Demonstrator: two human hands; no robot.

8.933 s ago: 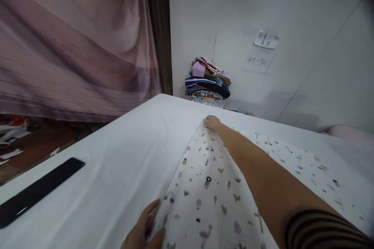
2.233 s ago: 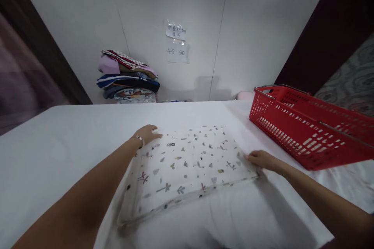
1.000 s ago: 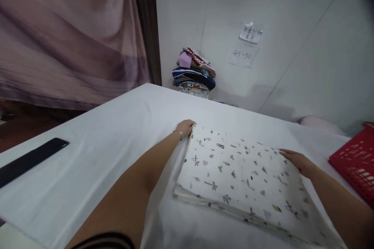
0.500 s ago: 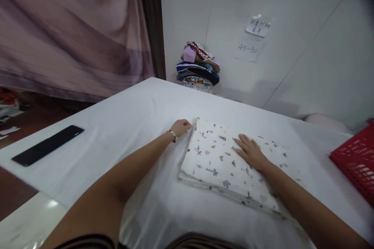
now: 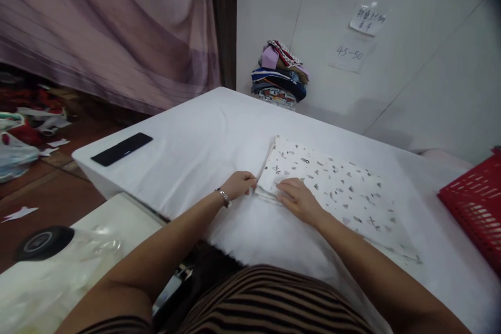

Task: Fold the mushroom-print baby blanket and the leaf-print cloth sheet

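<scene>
Lying folded on the white worktop [image 5: 203,135], the printed cloth [image 5: 336,193] is being pinched at its near corner by the left hand [image 5: 239,185], while the right hand [image 5: 298,199] is pressing flat and open on that corner; a red basket [image 5: 475,209] is sitting to the right and a black phone [image 5: 121,148] well to the left.

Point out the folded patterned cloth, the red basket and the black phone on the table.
folded patterned cloth [image 5: 336,193], head view, middle of its top face.
red basket [image 5: 475,209], head view, its slotted side wall.
black phone [image 5: 121,148], head view, centre of its screen.

Bare forearms; a silver bracelet [image 5: 224,197] at the left wrist; brown-and-black striped garment [image 5: 266,297] below.
</scene>
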